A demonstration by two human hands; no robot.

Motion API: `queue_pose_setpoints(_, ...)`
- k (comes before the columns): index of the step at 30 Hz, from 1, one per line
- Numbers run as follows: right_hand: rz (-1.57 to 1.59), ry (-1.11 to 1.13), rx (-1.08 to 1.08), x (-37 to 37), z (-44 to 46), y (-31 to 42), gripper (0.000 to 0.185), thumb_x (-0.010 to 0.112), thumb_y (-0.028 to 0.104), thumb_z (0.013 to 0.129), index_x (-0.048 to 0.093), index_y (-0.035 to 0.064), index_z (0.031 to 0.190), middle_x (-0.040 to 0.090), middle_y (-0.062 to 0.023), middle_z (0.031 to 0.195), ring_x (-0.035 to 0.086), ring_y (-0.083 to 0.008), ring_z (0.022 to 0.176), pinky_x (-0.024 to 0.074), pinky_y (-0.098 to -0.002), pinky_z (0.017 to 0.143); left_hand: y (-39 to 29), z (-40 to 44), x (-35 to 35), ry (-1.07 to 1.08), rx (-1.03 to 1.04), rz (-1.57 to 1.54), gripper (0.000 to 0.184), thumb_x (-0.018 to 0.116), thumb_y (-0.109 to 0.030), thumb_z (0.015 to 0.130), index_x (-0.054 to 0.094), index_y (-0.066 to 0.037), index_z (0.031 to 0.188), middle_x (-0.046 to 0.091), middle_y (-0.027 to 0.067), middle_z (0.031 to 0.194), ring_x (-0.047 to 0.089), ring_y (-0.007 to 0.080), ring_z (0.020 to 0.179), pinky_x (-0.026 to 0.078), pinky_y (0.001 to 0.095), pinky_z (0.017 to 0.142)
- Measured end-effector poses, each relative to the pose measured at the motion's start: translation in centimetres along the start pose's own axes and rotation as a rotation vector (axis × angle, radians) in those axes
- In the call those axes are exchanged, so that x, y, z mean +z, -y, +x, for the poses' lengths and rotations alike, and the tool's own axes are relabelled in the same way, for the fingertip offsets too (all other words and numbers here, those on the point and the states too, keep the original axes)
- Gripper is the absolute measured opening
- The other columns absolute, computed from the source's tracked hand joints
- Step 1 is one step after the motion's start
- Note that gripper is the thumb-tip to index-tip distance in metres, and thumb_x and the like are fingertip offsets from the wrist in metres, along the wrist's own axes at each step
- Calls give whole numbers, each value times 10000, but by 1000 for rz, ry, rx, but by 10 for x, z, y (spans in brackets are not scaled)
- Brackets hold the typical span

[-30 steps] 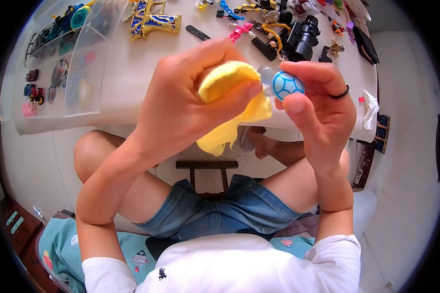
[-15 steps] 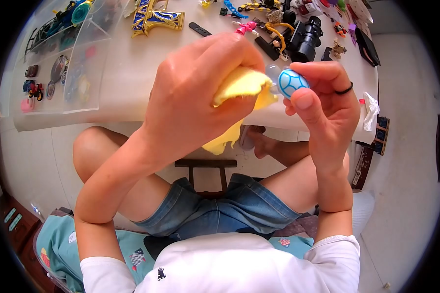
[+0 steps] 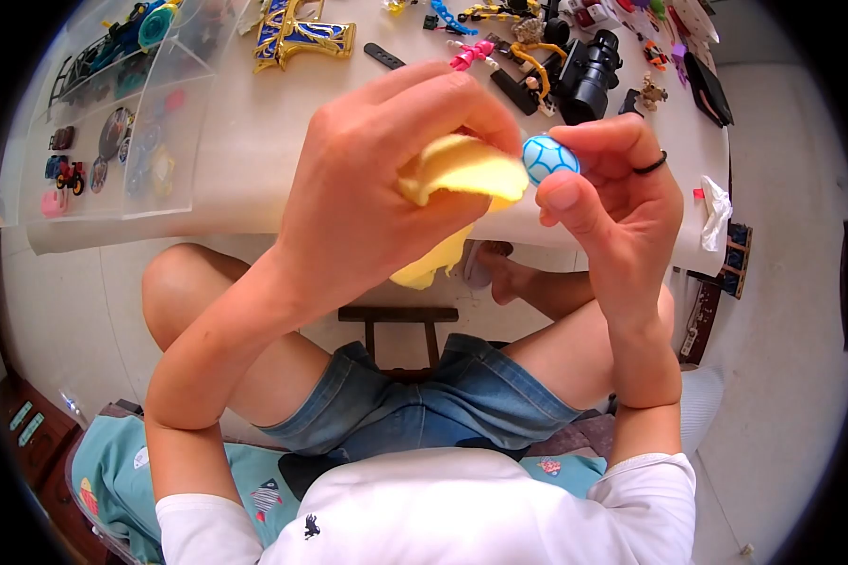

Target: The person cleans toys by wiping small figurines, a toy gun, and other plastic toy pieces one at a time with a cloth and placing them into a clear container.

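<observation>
Ball (image 3: 550,160) and cloth (image 3: 462,162) are held up mid-scene, just beside each other. Pale floor (image 3: 791,282) spreads around a whitish counter (image 3: 240,165), its near edge showing behind the cloth. On it, a clear box (image 3: 171,122) sits left; toys (image 3: 469,56) lie along the far side. Left hand (image 3: 386,155), back upward, has its grip curled around the cloth; right hand (image 3: 622,184) has a narrow grip, thumb and finger pinching the ball.

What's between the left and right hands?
Head view: yellow cloth in the left hand, then the blue-patterned round piece pinched in the right hand; whether these touch is unclear.
</observation>
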State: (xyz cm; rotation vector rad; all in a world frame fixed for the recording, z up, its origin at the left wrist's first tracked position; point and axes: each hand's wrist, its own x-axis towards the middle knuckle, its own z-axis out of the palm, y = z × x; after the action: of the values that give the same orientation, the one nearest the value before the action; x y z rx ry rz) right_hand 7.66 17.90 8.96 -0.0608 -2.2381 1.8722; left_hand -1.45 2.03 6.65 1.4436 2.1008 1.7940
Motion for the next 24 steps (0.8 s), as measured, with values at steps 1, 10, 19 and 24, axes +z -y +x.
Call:
queue_pose_setpoints(1,17,0,8,1,0,0,306,666,177,765,506,-2,954,587,-56,799,555,-68,660,461,-180,564,0,-1,1,-18,-42,-43,213,572,87,664,535,-10,850,548,43,776,543,106,708,427,193,642)
queue_pose_setpoints(10,283,-44,77,9,0,-4,277,669,107,758,497,-17,937,599,-72,809,563,-71,693,478,-185,608,-4,-7,7,-118,-232,-230,190,575,81,694,519,-4,855,528,24,807,522,70,757,420,179,669)
queue_pose_setpoints(19,236,17,110,8,1,-6,271,662,109,764,500,-17,940,598,-65,803,565,-68,692,476,-179,586,1,-9,4,-108,-114,-152,211,586,97,683,520,-4,856,478,57,886,503,100,806,412,196,710)
queue_pose_setpoints(24,226,54,213,5,3,-1,267,660,130,769,508,-11,937,601,-52,789,567,-56,682,472,-166,561,5,-10,5,-105,-89,-204,211,593,89,691,521,-5,865,435,71,940,480,113,854,401,208,738)
